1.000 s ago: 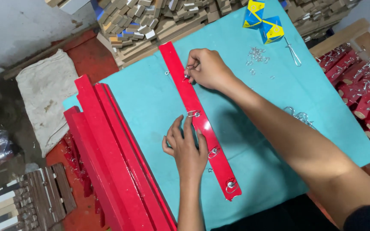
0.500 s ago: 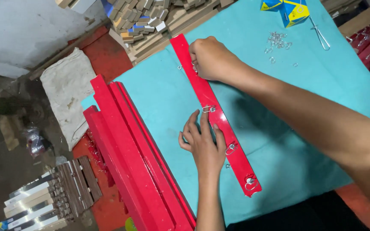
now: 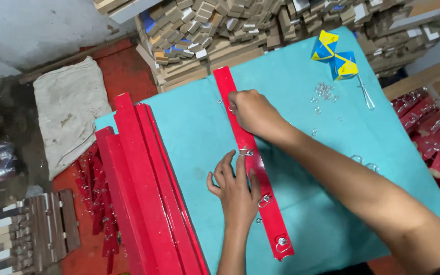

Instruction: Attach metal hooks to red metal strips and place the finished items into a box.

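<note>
Head view shows one red strip (image 3: 250, 163) lying diagonally on the teal mat (image 3: 301, 127), with four wire hooks showing along it. Left hand (image 3: 236, 188) lies flat and open, pressing its near half, beside the hook (image 3: 245, 152) at its forefinger. Right hand (image 3: 250, 109) is curled at the far end, fingers pinched at another hook (image 3: 222, 102). It looks stiff, light and smooth-painted, best held by its long edges. Left of it, several more strips are stacked (image 3: 143, 193).
</note>
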